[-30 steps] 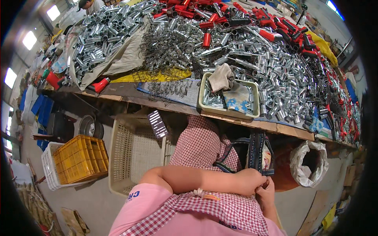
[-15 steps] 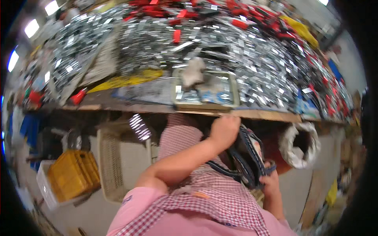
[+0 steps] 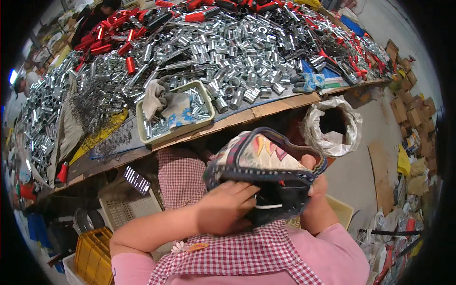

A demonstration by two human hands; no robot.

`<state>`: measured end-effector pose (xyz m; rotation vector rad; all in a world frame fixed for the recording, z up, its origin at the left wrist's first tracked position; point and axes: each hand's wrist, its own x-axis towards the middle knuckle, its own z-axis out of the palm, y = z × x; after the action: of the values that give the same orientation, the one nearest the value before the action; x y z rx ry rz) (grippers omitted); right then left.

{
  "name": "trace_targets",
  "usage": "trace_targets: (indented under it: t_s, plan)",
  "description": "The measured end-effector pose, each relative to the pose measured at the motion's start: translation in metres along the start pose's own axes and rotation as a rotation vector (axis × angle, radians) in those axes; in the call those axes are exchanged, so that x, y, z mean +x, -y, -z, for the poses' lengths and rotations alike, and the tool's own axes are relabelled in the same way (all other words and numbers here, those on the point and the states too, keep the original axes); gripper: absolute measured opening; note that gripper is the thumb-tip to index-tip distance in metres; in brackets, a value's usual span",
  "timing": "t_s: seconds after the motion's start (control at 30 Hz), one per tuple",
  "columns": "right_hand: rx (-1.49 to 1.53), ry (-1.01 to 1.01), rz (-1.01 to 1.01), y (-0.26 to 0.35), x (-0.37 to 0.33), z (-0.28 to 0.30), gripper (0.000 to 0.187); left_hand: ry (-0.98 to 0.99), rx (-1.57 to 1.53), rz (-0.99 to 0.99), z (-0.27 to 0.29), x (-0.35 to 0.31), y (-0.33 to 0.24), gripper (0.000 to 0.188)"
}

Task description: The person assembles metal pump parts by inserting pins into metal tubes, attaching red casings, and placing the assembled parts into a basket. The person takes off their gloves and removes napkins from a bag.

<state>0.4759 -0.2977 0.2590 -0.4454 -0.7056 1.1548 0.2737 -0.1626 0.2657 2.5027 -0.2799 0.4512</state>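
A cloth bag (image 3: 263, 156) with a colourful pattern on pale fabric and dark trim is held at my lap, its dark mouth facing up. My left hand (image 3: 227, 206) is at the left of the mouth, fingers over the inside and thumb lower down, closed on the bag's edge; the fingertips are partly hidden. My right hand (image 3: 316, 178) grips the bag's right end, thumb on top near the strap. A thin white strip (image 3: 269, 206) shows within the dark opening.
The workbench (image 3: 280, 104) ahead is heaped with shiny metal tubes (image 3: 237, 57) and red-handled pieces (image 3: 130, 65). A tray (image 3: 209, 105) of small metal parts with gloves sits at its edge. Right stands a bin lined with a white sack (image 3: 354, 128); left are a yellow crate (image 3: 95, 256) and a beige basket (image 3: 114, 209).
My left hand has moved from the bench edge to the bag's mouth. The bag is raised and turned so its opening shows. My view has swung to the right.
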Motion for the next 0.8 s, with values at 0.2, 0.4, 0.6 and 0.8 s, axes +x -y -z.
trace_targets:
  t_s: [0.2,0.4,0.6,0.8]
  plan:
    - [0.025,-0.183,-0.183,-0.016,0.03,-0.002,0.037,0.449,0.008,0.387,0.035,-0.016,-0.022,0.021]
    - [-0.248,-0.241,-0.46,-0.041,0.03,0.023,0.053,0.236,0.287,0.788,-0.002,-0.033,0.018,0.013]
    - [-1.297,-0.009,-0.34,-0.016,0.042,-0.007,0.028,0.18,0.321,0.881,-0.017,-0.028,0.033,0.019]
    - [-1.887,0.168,-0.077,0.01,0.052,-0.039,0.039,-0.161,0.063,0.278,0.038,-0.03,0.02,0.019]
